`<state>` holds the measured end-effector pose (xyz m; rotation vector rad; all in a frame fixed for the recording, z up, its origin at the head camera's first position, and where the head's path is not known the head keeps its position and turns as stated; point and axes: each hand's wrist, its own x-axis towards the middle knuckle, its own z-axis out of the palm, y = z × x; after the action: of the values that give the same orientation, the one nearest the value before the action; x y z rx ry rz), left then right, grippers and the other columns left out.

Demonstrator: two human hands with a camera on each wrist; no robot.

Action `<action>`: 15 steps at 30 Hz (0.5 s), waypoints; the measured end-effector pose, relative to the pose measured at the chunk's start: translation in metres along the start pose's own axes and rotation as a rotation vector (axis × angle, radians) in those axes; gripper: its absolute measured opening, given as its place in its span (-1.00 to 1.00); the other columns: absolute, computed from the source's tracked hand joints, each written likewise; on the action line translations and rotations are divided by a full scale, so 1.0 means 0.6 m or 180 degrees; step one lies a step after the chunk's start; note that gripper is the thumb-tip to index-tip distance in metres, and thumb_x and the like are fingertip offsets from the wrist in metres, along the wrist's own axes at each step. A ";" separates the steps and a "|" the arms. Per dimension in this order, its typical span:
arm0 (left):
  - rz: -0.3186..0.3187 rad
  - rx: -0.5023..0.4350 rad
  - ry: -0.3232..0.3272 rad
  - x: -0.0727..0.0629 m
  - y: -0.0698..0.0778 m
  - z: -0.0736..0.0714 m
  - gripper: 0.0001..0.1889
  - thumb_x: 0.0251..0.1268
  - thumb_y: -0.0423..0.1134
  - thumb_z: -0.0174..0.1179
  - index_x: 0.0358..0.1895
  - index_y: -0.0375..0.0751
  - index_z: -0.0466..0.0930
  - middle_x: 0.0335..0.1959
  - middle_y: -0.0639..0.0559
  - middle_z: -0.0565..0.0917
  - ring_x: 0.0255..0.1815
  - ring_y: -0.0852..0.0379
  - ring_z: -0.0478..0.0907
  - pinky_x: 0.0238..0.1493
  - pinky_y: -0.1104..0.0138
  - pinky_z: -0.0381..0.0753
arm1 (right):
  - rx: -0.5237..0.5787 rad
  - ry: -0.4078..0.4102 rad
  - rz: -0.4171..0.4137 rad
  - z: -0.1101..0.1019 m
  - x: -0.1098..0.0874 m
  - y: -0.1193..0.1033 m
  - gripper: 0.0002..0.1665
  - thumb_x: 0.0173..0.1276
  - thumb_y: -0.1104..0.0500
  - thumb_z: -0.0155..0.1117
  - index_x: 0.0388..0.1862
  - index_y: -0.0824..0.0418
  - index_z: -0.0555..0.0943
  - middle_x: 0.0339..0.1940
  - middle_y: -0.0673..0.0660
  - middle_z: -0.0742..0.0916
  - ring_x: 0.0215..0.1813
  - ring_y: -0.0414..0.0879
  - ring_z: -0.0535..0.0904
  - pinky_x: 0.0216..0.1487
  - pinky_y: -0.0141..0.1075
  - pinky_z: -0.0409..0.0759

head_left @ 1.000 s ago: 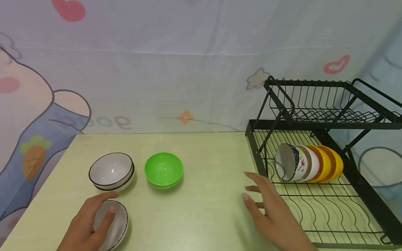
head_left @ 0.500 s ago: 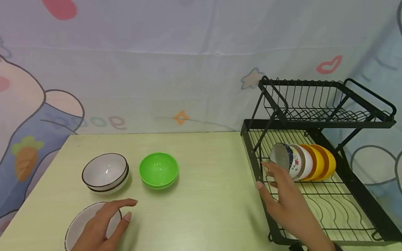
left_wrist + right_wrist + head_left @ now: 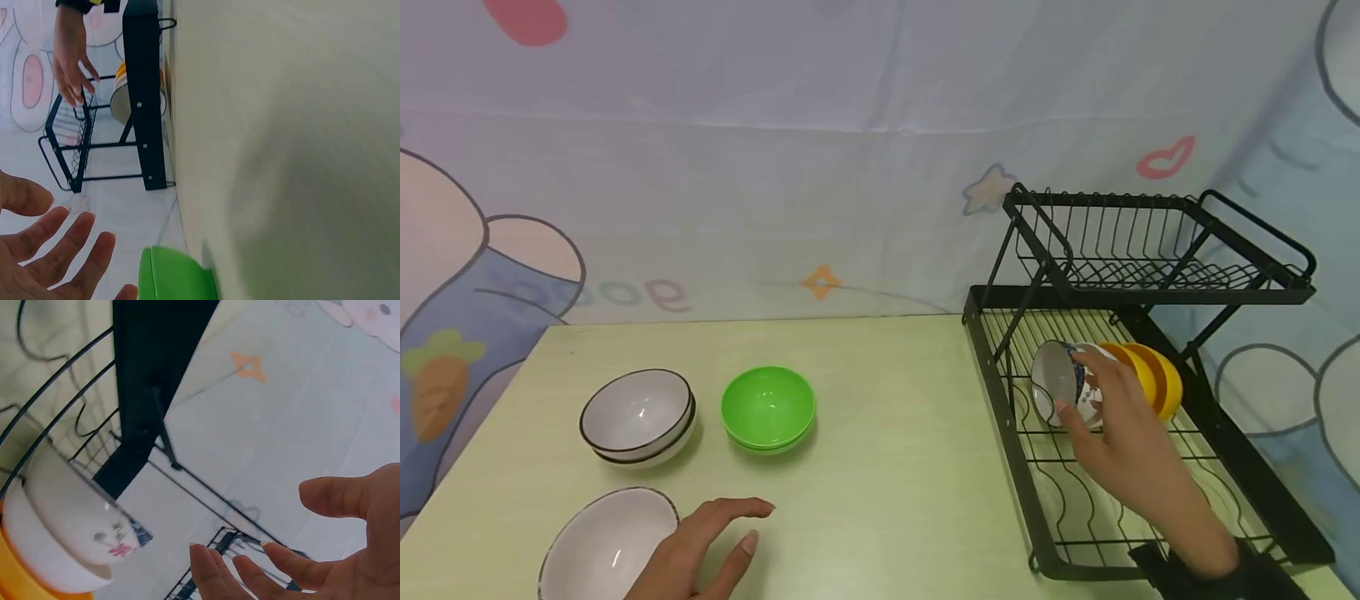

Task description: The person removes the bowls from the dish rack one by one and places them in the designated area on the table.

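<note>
Pale yellow-green flat tabletop (image 3: 895,467) carries a stack of round, glossy green bowls (image 3: 768,407). Left of that stack: nested, dark-rimmed round white bowls (image 3: 638,415). Front left of it: single speckle-rimmed round white bowl (image 3: 602,546). Right: two-tier black metal rack (image 3: 1180,297).

Soft even light, diffuse shadows on table (image 3: 887,467), glinting bowls (image 3: 606,542)

The person's left hand (image 3: 700,552) and right hand (image 3: 1126,437) are bare; a black cuff (image 3: 1247,577) circles the right wrist (image 3: 1208,540), with a dark, square-edged piece (image 3: 1152,567) and a small yellow patch (image 3: 96,2).
</note>
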<state>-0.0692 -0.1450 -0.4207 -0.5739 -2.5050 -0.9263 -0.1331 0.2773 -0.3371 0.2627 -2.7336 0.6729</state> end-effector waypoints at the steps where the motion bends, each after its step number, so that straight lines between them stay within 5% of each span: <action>1: -0.0006 -0.0007 -0.0041 0.000 0.003 0.004 -0.53 0.17 -0.35 0.38 0.07 0.28 0.58 -0.07 0.47 0.64 -0.03 0.41 0.60 0.02 0.61 0.47 | -0.0019 -0.0041 0.0015 -0.001 0.006 0.006 -0.24 0.39 0.24 0.26 0.47 0.38 0.18 0.31 0.53 0.34 -0.01 0.30 0.49 -0.19 0.02 0.60; 8: -0.0160 -0.0143 -0.0537 0.001 0.020 0.028 -0.64 0.35 -0.20 0.27 0.09 0.36 0.53 -0.09 0.51 0.61 -0.06 0.43 0.54 -0.04 0.31 0.58 | -0.0121 -0.0375 0.0339 -0.003 0.042 0.044 -0.25 0.47 0.14 0.17 0.45 0.52 0.16 0.31 0.62 0.28 0.01 0.36 0.41 -0.22 0.10 0.60; 15: -0.0082 -0.0268 -0.0508 -0.002 0.032 0.041 -0.65 0.35 -0.22 0.27 0.08 0.35 0.54 -0.11 0.52 0.60 -0.08 0.44 0.52 -0.05 0.32 0.55 | -0.0216 -0.0581 0.0376 -0.003 0.063 0.059 -0.22 0.49 0.10 0.13 0.45 0.57 0.13 0.29 0.67 0.30 0.02 0.37 0.43 -0.24 0.02 0.62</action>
<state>-0.0641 -0.1151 -0.4286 -0.6678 -2.6295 -1.0374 -0.1770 0.3053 -0.3376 0.1544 -2.9595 0.6124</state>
